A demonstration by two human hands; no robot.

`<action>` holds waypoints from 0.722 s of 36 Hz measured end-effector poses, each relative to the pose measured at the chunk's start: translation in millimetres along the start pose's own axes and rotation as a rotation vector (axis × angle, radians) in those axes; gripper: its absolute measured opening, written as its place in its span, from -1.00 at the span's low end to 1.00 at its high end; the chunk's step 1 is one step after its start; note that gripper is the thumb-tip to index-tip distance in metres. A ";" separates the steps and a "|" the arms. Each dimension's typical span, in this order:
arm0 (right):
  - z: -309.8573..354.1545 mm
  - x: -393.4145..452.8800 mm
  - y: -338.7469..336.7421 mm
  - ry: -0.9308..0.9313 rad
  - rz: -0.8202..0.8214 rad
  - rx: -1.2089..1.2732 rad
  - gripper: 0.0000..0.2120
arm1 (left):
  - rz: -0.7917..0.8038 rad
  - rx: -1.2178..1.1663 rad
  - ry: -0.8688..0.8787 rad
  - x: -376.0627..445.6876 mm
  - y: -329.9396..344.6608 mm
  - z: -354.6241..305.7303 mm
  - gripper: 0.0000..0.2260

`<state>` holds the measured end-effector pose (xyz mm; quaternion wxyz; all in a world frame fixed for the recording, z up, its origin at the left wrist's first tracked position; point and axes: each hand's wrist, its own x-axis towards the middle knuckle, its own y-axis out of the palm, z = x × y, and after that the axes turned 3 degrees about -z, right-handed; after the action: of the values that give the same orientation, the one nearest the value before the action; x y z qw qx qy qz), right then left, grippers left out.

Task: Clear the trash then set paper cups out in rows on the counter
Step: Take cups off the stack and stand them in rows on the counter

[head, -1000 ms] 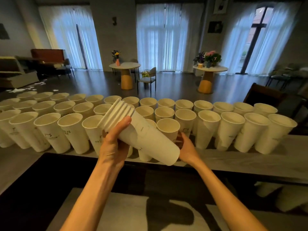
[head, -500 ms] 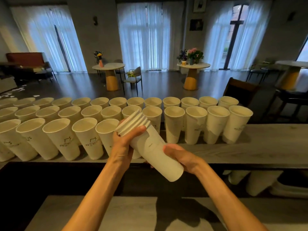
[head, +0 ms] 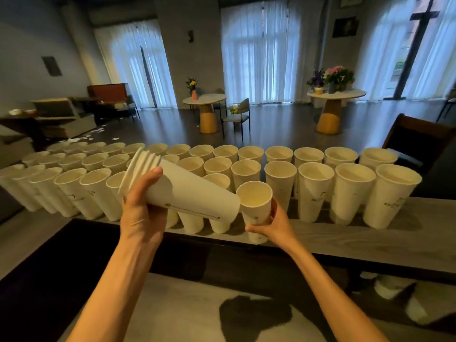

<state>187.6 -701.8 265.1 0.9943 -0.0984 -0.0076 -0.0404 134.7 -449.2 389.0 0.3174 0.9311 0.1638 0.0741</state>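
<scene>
My left hand (head: 142,213) grips a nested stack of white paper cups (head: 187,191), held on its side with the rims pointing up and left. My right hand (head: 274,224) holds a single white paper cup (head: 255,208) upright, its base at the front edge of the grey counter (head: 370,239), at the right end of the front row. Several rows of upright white cups (head: 278,176) fill the counter behind it, from the far left to the right.
A lower grey surface (head: 172,309) lies under my arms, with a dark gap before the counter. More cups (head: 392,287) sit below the counter at right. Beyond are two round tables (head: 204,99), chairs (head: 240,114), and paper scraps (head: 81,139) on the floor at left.
My right hand has pulled one cup off the bottom of the stack and now holds it upright at the counter's front edge. The camera view swung left again.
</scene>
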 end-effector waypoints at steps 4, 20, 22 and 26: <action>-5.0 13.8 13.8 0.032 -0.044 -0.006 0.01 | 0.018 0.034 -0.002 -9.4 -3.8 -0.1 -0.38; 22.6 -56.6 -36.2 0.214 -0.027 0.090 -0.56 | 0.329 0.077 -0.400 -33.1 27.2 60.1 -0.21; 38.3 -71.7 -40.7 0.298 0.213 0.376 -0.47 | 0.388 0.091 -0.439 -37.1 38.4 68.0 -0.19; 42.0 -83.3 -43.9 0.216 0.471 0.463 -0.26 | 0.468 0.091 -0.439 -34.9 46.9 78.0 -0.26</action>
<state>100.6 -730.0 312.9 0.9674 0.1355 0.1114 0.1828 132.9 -540.7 355.2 0.2778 0.9504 -0.1241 -0.0650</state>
